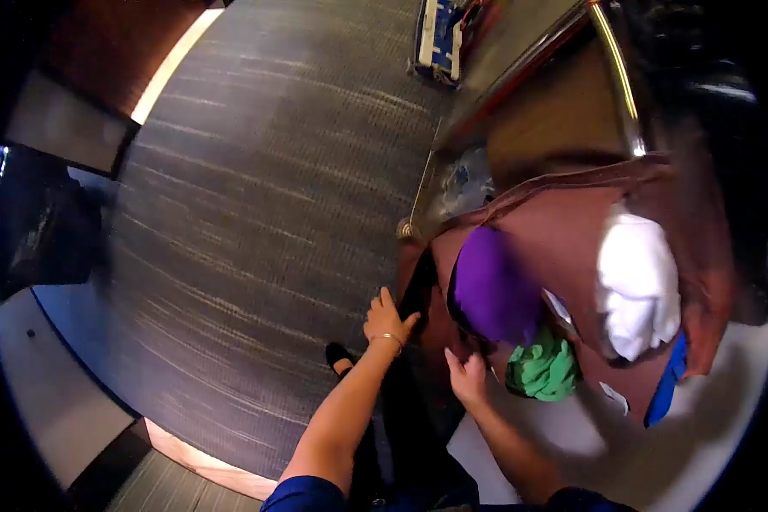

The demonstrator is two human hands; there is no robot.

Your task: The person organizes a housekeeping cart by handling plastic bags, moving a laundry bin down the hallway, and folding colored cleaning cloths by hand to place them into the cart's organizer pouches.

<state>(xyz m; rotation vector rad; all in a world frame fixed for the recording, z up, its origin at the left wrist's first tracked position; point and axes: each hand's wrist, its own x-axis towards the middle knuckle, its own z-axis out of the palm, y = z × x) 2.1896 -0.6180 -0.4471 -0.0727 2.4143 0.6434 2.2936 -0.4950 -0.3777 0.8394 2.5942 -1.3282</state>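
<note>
A large brown fabric piece (563,213) spreads over a white surface at the right, with folded edges and pockets or openings. Bundled cloths show in it: a purple one (493,286), a green one (544,367) below that, and a white one (638,286) to the right. A blue strip (667,384) pokes out at the lower right. My left hand (388,321), with a bracelet at the wrist, is at the fabric's left edge, fingers apart and holding nothing visible. My right hand (468,375) touches the brown fabric's lower edge, thumb up; its other fingers are mostly hidden.
Grey patterned carpet (264,188) covers the floor at the left. The white surface (708,435) lies under the fabric. Behind it are a clear plastic bag (468,179) and a metal rail (619,68). A blue and white case (439,38) stands at the top. A black bag-like object (47,222) is far left.
</note>
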